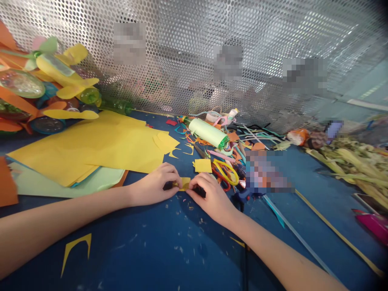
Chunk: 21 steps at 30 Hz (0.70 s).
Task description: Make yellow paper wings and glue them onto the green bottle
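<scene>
On a blue table (145, 250), my left hand (157, 184) and my right hand (209, 194) meet over a small yellow paper piece (184, 184). Each hand pinches one end of it, fingers curled. A dark object shows under the fingertips of both hands; I cannot make out what it is. A yellow paper square (203, 165) lies just beyond my right hand. Yellow and red scissors (226, 173) rest to the right of that square.
A stack of yellow paper sheets (100, 147) over pale green ones lies at the left. A bottle wrapped in pale paper (207, 132) sits among coloured scraps at the back. A perforated metal screen (194, 48) closes the far side. Paper crafts (51, 81) pile at far left, dried husks (354, 161) at right.
</scene>
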{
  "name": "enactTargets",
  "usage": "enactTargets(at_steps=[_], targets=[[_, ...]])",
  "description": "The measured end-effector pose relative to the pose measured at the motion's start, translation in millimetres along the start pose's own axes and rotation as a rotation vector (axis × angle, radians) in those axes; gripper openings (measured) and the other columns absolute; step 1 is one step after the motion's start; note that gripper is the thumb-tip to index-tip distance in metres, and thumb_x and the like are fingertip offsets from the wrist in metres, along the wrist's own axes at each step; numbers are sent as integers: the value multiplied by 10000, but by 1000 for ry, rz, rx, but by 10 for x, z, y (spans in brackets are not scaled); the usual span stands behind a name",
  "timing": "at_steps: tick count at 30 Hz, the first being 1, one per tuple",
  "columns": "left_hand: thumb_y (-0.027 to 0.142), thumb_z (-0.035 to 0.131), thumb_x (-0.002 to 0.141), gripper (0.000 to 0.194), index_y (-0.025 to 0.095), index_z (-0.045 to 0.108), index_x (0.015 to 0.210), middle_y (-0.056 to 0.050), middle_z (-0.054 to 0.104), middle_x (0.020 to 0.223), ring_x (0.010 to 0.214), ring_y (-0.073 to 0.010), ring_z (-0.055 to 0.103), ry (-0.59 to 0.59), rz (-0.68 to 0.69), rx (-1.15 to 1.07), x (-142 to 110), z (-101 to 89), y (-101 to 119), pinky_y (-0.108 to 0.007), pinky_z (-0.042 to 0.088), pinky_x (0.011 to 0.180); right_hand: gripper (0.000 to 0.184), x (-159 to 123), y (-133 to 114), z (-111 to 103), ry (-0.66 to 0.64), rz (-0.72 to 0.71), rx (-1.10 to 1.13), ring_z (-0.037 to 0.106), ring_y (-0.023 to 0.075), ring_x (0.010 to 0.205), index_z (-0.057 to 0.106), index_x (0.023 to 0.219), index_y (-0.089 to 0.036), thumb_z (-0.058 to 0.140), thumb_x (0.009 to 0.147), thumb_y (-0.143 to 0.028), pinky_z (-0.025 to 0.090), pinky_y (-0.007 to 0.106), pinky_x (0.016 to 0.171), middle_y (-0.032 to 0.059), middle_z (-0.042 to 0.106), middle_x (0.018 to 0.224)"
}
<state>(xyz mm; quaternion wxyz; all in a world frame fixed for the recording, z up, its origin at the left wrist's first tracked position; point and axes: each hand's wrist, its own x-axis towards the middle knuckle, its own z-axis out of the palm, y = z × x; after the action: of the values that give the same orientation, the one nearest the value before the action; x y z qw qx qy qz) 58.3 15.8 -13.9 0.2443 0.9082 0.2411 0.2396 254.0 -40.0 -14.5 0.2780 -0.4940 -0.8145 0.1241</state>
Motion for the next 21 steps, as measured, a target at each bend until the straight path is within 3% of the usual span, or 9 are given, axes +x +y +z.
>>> enactTargets(at_steps=[21], targets=[[203,578,791,47,175,602,762,-8,606,754,868,-166,512,-53,18,-67,5,-23,-49,-288,414,768,46,-1,-3,-6,-26,-44,-58,532,170,807,549,773,-200,551,803,-165,423,326,756,19,573,794]])
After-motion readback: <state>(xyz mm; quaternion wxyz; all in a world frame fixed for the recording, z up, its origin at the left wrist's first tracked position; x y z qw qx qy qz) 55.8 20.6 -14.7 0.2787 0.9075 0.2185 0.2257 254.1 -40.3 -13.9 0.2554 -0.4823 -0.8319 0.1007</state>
